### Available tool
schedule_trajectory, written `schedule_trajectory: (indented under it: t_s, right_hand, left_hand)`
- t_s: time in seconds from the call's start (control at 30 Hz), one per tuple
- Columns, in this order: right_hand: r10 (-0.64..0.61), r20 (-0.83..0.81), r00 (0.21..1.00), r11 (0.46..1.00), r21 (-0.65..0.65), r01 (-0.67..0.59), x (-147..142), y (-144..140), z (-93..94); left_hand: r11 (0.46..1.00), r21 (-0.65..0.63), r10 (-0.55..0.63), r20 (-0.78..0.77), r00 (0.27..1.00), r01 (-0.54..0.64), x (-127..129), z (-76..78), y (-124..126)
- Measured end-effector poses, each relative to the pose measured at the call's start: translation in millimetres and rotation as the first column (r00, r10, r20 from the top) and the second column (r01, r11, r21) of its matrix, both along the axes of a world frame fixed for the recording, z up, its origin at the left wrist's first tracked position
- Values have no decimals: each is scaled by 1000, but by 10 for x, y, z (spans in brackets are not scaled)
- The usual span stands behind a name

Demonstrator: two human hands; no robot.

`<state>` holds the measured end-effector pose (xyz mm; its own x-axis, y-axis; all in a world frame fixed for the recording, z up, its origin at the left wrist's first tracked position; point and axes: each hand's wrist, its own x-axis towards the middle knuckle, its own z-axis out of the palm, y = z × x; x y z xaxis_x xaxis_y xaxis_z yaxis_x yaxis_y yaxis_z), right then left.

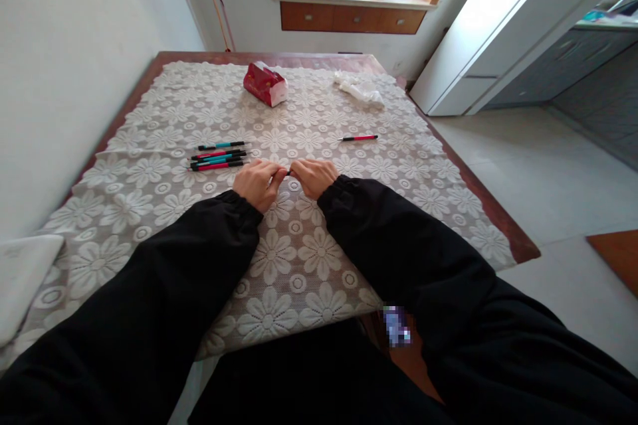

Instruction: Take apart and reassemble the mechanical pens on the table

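My left hand (258,183) and my right hand (314,177) meet over the middle of the table, both with fingers closed. Between their fingertips shows a short dark piece of a pen (288,173); the fingers hide the rest. Left of my left hand lies a small pile of pens (218,160), red with black and blue with black. A blue and black pen (222,145) lies just behind that pile. To the right, beyond my right hand, a single red and black pen (357,138) rests on the cloth.
A flower-patterned lace tablecloth (272,255) covers the wooden table. Toward the far edge are a red tissue pack (266,84) and a crumpled white plastic bag (359,89). A white flat object (27,279) sits at the near left, by the wall.
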<state>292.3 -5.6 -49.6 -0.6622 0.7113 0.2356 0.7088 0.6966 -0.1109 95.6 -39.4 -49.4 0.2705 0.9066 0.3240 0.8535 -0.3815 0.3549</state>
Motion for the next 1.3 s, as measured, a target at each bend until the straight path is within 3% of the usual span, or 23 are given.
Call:
schedule_trajectory:
  t_s: [0.1, 0.27, 0.43, 0.57, 0.77, 0.97, 1.13, 1.3]
  right_hand:
    - [6, 10, 1000, 1000, 0, -6, 3, 14, -17]
    - [36, 19, 999, 999, 8, -36, 5, 24, -40]
    - [57, 11, 998, 998, 16, -57, 6, 66, -72]
    - [129, 13, 992, 990, 58, -130, 11, 106, -101]
    - [89, -56, 994, 996, 26, -87, 18, 102, -148]
    - [103, -73, 992, 992, 79, -97, 9, 103, -165]
    - [76, -88, 993, 996, 50, -72, 19, 109, -159]
    - [96, -61, 993, 994, 60, -93, 16, 88, -128]
  left_hand:
    - [999, 42, -36, 48, 998, 34, -6, -20, 10]
    - [999, -36, 19, -21, 1000, -19, -7, -16, 12]
    - [1000, 13, -26, 57, 998, 25, -3, -19, 14]
    - [999, -31, 17, -15, 1000, -18, 0, -23, 17]
    - [999, -1, -49, 84, 995, 49, -1, -29, 19]
    - [996, -55, 70, -22, 997, -72, -6, -29, 19]
    - [999, -25, -22, 103, 994, 25, -6, -39, 18]
    - [995, -76, 60, -22, 998, -62, 1, -15, 7]
